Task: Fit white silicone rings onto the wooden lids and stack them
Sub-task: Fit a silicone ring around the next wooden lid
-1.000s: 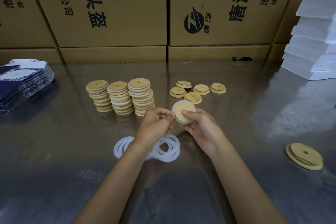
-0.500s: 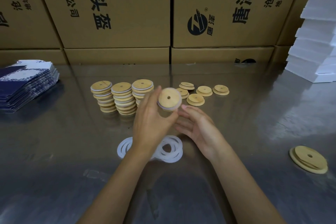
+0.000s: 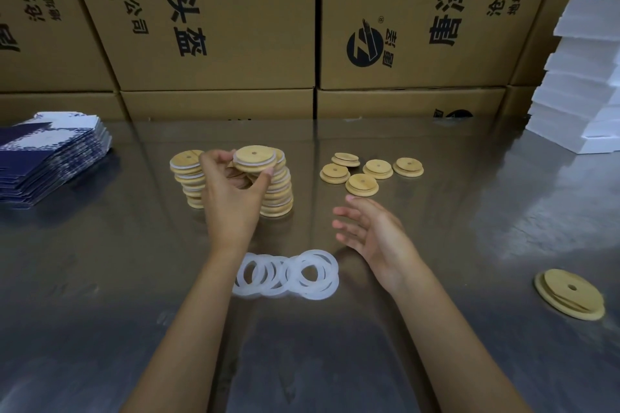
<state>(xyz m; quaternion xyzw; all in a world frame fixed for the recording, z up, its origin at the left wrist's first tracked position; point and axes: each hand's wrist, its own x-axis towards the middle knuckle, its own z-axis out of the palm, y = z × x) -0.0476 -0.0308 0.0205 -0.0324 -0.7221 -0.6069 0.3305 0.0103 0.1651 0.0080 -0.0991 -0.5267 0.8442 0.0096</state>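
on the shiny metal table point(image 3: 100, 278), the left hand point(image 3: 231, 201) pinches a wooden lid with a white ring fitted round it point(image 3: 254, 158) between thumb and fingertips, holding it flat over the stacks of finished lids point(image 3: 278, 191); whether it touches the top of a stack cannot be told, since the hand hides the middle stack. the left stack point(image 3: 188, 178) shows beside the hand's knuckles, the right stack just behind the thumb. the right hand point(image 3: 372, 231) is apart from the left, palm turned inward, fingers straight and loose, holding nothing, with its fingertips near the closest of five bare wooden lids point(image 3: 361, 184) lying to the right of the stacks. a small heap of white silicone rings point(image 3: 292, 273), overlapping one another, lies between the two wrists. another bare lid pair point(image 3: 570, 293) sits well apart at the right edge. a pile of blue and white printed sheets point(image 3: 50, 161) lies at far left, white foam blocks point(image 3: 583, 77) are stacked at far right, and printed cardboard cartons point(image 3: 218, 27) stand along the back.
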